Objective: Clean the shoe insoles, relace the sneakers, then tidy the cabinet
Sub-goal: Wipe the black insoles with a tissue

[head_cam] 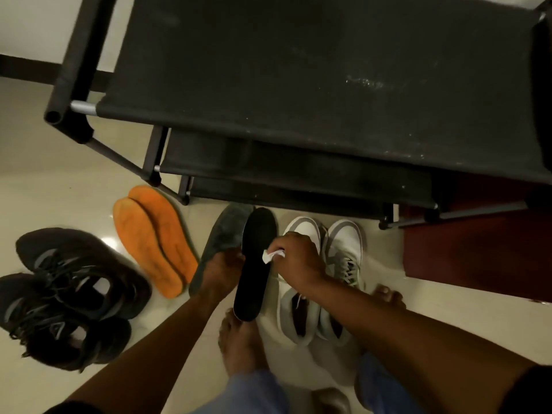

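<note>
A black insole (254,264) is held above the floor, toe end away from me. My left hand (222,268) grips its left edge near the middle. My right hand (297,256) pinches a small white wipe (271,256) and presses it on the insole's right edge. A second, grey-dark insole (219,237) lies on the floor just left of it, partly under my left hand. Two orange insoles (155,240) lie side by side further left. A pair of white-grey sneakers (343,249) stands right of my hands, partly hidden by my right forearm.
A pair of black sneakers (68,294) sits at the left on the pale tiled floor (44,198). A black fabric shoe rack (298,85) with lower shelves fills the top. A dark red wooden panel (478,249) is at the right. My bare feet (239,342) stand below the insole.
</note>
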The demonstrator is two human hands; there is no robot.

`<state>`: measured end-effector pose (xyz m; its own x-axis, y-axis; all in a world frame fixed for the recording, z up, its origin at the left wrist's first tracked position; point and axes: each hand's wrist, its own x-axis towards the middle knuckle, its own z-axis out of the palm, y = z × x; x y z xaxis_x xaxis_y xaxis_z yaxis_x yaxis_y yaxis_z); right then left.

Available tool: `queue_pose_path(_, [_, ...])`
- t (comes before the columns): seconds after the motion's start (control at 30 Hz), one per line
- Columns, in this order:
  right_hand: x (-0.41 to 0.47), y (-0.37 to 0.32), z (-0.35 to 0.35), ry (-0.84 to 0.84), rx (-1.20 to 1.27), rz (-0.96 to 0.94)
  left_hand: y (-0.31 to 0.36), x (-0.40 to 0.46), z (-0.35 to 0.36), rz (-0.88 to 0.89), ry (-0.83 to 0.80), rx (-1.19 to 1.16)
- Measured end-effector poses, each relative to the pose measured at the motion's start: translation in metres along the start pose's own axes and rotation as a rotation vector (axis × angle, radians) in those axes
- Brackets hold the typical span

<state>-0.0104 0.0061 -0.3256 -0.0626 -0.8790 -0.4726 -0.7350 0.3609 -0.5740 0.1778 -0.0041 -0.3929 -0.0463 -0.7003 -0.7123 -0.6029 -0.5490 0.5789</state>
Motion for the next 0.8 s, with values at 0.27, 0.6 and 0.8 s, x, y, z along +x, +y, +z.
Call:
queue_pose_path(0.27, [0.005, 0.005, 0.018, 0.030, 0.030, -0.016, -0.026, 0.008, -0.011, 0.126, 0.326, 0.692])
queue_pose_path(0.6, [0.008, -0.006, 0.011, 0.016, 0.022, -0.028, -0.024, 0.014, -0.019, -0.083, 0.224, 0.637])
queue_pose_path(0.8, [-0.001, -0.032, -0.016, 0.022, 0.072, -0.048, 0.004, -0.017, -0.062, -0.208, -0.202, -0.252])
